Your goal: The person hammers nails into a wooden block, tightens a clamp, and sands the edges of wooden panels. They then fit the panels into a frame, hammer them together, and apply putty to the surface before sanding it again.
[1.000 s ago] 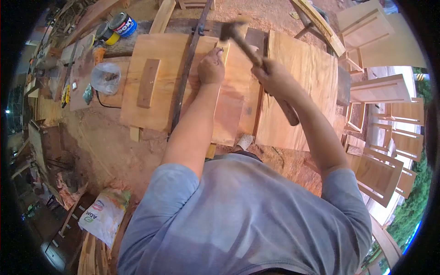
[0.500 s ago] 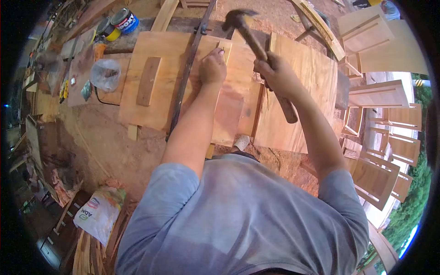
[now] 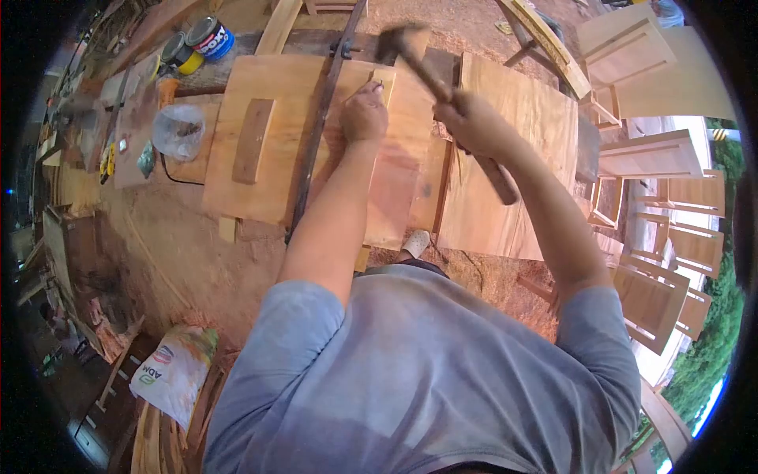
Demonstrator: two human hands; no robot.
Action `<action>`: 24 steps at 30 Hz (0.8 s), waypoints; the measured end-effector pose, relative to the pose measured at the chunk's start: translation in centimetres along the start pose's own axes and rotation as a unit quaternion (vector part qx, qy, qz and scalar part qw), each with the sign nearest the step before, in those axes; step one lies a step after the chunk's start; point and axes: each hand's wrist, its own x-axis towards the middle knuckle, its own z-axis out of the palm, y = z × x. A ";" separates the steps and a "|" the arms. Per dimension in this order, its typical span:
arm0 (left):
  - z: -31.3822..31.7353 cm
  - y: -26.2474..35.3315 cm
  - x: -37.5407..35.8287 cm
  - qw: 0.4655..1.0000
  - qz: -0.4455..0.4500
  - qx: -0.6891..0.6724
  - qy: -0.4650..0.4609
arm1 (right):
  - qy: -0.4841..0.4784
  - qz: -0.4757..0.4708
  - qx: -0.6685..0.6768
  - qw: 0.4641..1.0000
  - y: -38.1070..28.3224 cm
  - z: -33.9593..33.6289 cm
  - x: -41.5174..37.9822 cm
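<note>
1. Gripping the hammer (image 3: pixel 427 77) in the right hand (image 3: pixel 472 120), closing fully around the handle and leaving its butt end jutting out below the fist. Raising the head above and beside the work; showing motion blur there.
2. Closing the left hand (image 3: pixel 364 114), apparently pinching a small nail-like piece (image 3: pixel 380 83) by the fingertips, at the far end of a pale wood strip (image 3: pixel 388 76). Being too small to confirm the exact contact.
3. Lying beneath both: a broad wood panel (image 3: pixel 296 79), with a dark metal bar (image 3: pixel 320 118) running across it just left of the left hand.
4. For sound practice, calling for light starting taps, a face meeting the nail squarely, and fingertips low and clear of the strike. Risking bruised fingers, a bent nail or a split strip end if swinging hard or off-line.
5. Judging the grip: sitting well up the handle, favouring control over force.
6. Reading on the blue-and-black can (image 3: pixel 212 39): "POXY", probably ending "EPOXY". Standing beside it: a yellow-banded can (image 3: pixel 182 55), illegible.
7. Reading on the white sack (image 3: pixel 170 378): "ADM", appearing inverted beside a green mark.
</note>
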 end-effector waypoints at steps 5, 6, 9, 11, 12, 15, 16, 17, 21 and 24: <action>-0.4 -0.1 -0.1 1.000 0.010 0.021 -0.006 | 0.029 -0.019 0.009 0.999 0.7 0.6 0.1; -0.4 0.0 -0.1 1.000 -0.005 0.018 -0.009 | 0.037 -0.029 0.006 0.999 0.9 1.2 0.1; -0.5 0.3 -0.1 0.999 -0.019 0.039 -0.014 | 0.000 0.008 0.034 0.999 1.3 1.3 -0.1; -0.5 0.4 0.5 0.998 -0.014 0.060 -0.010 | -0.039 0.049 0.063 0.996 1.9 1.1 -0.7; -0.2 -0.2 0.5 0.999 -0.013 0.042 -0.007 | -0.008 0.065 0.128 0.990 2.7 1.8 -1.9; -0.2 -0.9 0.8 0.997 -0.049 -0.055 0.013 | 0.055 0.090 0.220 0.970 8.0 4.4 -5.2; -0.4 -1.0 0.7 0.986 -0.091 -0.135 0.031 | 0.083 0.102 0.245 0.961 10.3 5.2 -6.3; -0.7 -1.3 0.6 0.987 -0.087 -0.132 0.029 | 0.085 0.101 0.250 0.959 12.6 5.9 -7.5; -3.0 -1.8 0.6 0.958 -0.127 -0.258 0.010 | 0.134 0.128 0.344 0.920 18.5 7.9 -11.1; -4.6 -4.2 -0.2 0.974 -0.116 -0.191 -0.036 | 0.159 0.133 0.376 0.903 20.7 9.0 -11.9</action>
